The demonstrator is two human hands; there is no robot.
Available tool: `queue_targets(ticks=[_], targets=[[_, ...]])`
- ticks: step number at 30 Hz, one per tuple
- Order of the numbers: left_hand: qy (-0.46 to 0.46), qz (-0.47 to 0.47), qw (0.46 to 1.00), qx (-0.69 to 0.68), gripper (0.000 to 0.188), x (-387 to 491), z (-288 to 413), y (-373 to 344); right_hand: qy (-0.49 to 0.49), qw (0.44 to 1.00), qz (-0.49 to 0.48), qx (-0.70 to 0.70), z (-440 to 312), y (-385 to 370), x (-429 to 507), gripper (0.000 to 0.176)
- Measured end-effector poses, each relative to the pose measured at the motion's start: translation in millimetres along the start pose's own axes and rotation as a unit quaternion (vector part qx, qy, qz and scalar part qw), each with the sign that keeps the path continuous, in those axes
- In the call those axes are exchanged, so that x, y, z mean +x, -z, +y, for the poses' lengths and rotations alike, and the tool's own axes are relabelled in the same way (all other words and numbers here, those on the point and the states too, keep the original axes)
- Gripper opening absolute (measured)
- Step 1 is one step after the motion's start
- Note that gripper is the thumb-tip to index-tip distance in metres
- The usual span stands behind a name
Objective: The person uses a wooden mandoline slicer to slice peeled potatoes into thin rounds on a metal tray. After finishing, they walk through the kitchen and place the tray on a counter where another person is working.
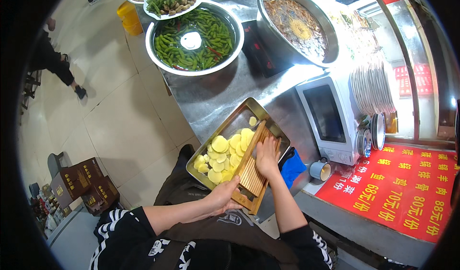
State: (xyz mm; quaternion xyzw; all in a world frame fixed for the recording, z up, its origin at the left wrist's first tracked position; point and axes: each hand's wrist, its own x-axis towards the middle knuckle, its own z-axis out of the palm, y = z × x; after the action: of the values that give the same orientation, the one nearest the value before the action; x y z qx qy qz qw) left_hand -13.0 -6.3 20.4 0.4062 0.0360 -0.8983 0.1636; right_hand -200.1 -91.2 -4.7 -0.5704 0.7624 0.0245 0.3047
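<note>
A wooden slicer (pixel 251 174) with a ribbed face lies tilted across a rectangular metal tray (pixel 230 121). My left hand (pixel 224 197) grips the slicer's near end, thumb on the frame. On the ribbed face rests my right hand (pixel 267 157), palm down with fingers stretched toward the far end. Whatever is under that palm is hidden. Thin round yellow slices (pixel 219 158), which look like potato, are heaped in the tray left of the slicer. One single slice (pixel 253 121) sits apart near the tray's far corner.
Beyond the tray, the steel table (pixel 201 97) holds a basin of green pods (pixel 215 29) and a deep pot (pixel 298 29) of dark broth. To the right stand a microwave (pixel 325 115), a mug (pixel 320 170) and a blue cloth (pixel 293 167). A person's leg (pixel 59 61) shows at far left.
</note>
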Motion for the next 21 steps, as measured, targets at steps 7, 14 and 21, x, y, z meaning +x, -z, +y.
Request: queue_targets(ticks=[7,14,21], targets=[[-0.023,-0.029,0.999,-0.033,0.054,2.3,-9.5,6.1,0.081,0.995,0.031,-0.053,-17.4,-17.6,-56.8,0.069],[0.005,-0.021,1.000,-0.011,0.056,1.3,-0.6,4.3,-0.040,0.999,-0.027,0.017,14.4,-3.0,36.7,0.069],[0.001,-0.019,1.000,-0.008,0.057,1.3,2.2,6.3,0.058,0.930,-0.046,0.360,42.7,-1.3,11.6,0.041]])
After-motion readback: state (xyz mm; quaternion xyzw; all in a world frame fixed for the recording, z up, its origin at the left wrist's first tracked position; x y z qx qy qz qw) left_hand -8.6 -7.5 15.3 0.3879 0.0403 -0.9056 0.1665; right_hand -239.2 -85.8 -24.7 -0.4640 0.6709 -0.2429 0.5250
